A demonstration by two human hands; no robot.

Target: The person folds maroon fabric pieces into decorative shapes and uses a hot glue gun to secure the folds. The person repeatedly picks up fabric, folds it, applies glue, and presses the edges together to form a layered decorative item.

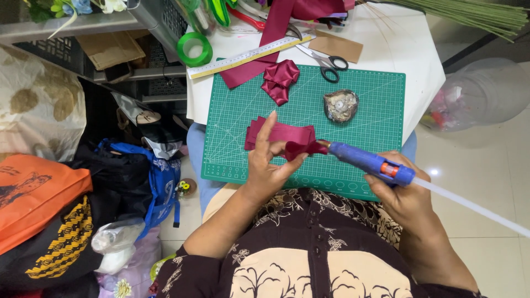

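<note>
L hand (pixel 269 165) pinches a small folded piece of maroon ribbon (pixel 302 148) btwn thumb and fingers, index raised straight up; R hand (pixel 402 190) is wrapped round a blue glue gun (pixel 367 160), its nozzle touching the ribbon piece, w/ a white glue stick (pixel 475 207) trailing out the back past the R wrist. Both hands hover just above the near edge of a green cutting mat (pixel 375 127) w/ grid lines. Just beyond the L hand lies a stack of cut maroon ribbon strips (pixel 287 133); further out, a finished maroon ribbon bow (pixel 279 80) and a long ribbon length (pixel 265 47) running off the mat. Ahead of the R hand sits a small crumpled foil-like dish (pixel 340 105); beyond that, black-handled scissors (pixel 326 63), a steel ruler (pixel 248 56) laid at a slant, and a brown card piece (pixel 337 47). A green tape roll (pixel 194 49) sits far out from the L hand. The mat rests on a white tabletop (pixel 419 55). Left of the L arm, the floor is crowded w/ an orange bag (pixel 33 193), a blue bag (pixel 160 182) and black bags. Right of the R hand: pale tiled floor (pixel 486 160), a clear plastic jar (pixel 475 96) on its side, and green stems (pixel 475 14) at far top.
</note>
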